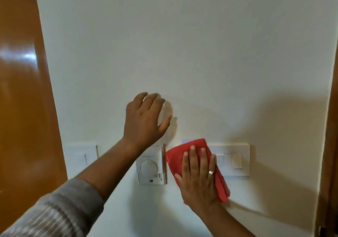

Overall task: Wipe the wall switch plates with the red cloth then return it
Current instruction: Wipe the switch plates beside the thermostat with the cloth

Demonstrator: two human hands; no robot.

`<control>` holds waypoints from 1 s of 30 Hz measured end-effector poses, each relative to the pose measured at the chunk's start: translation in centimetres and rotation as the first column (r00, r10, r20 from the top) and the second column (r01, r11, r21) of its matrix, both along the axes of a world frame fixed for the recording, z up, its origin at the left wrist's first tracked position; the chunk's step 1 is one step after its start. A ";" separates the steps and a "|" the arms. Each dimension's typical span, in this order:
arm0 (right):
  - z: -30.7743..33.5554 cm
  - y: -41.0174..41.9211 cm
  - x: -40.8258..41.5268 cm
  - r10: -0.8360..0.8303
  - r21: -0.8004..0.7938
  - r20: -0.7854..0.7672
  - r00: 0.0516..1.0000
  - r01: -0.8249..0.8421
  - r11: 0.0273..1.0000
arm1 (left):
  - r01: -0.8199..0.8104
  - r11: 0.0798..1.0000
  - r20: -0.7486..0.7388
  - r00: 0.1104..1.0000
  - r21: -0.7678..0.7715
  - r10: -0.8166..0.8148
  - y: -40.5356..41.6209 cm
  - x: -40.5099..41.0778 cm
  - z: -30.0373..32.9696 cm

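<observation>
Against the white wall: a row of three fittings is seen at waist of frame, with both hands raised to it.
Left edge: a glossy wooden door is shown beside the wall.
Left switch plate: left uncovered and untouched by either hand; whether it has been wiped cannot be told.
Left hand: laid flat and open on the bare wall above the fittings, fingers spread, nothing held; it appears to be used as a brace.
Round-dial control: seen between the two plates, partly crossed by the left forearm, not under the cloth.
Red cloth: folded and pressed flat by the palm over the left end of the right switch plate.
Right hand: spread open on top of the cloth, fingers extended, a ring worn; the cloth is pinned rather than gripped.
Right switch plate: right portion exposed, its rockers visible.
Progress: wiping is judged to be under way; the return of the cloth is not yet done.
Containers: none is shown; the place the cloth belongs is out of view.
</observation>
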State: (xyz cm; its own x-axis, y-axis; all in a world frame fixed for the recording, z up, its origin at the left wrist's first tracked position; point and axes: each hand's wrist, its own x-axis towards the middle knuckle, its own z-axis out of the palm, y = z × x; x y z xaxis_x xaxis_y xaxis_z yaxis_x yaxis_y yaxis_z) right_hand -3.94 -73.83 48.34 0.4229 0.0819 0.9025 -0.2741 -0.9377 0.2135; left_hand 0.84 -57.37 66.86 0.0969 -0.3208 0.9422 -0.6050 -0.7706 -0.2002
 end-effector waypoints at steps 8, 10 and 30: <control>2.3 -6.5 2.1 0.166 -0.624 -0.258 0.952 -0.296 0.723 | -0.147 0.970 0.276 0.957 0.195 0.089 -2.0 6.6 3.2; 3.7 -7.7 2.5 0.193 -0.636 -0.341 0.920 -0.377 0.673 | -0.112 0.981 0.317 0.947 0.161 0.056 -2.3 7.8 2.9; 5.9 -7.4 1.9 0.222 -0.620 -0.415 0.882 -0.453 0.641 | -0.148 0.976 0.327 0.941 0.158 0.089 -2.2 8.6 2.7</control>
State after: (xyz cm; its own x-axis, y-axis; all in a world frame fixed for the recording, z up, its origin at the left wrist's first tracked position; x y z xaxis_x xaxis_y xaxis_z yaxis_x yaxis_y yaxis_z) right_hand -2.01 -81.22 54.21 0.4516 0.8095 0.3753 0.2101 -0.5052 0.8370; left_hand 9.40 -59.60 69.53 -0.1486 -0.4905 0.8587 -0.3943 -0.7669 -0.5063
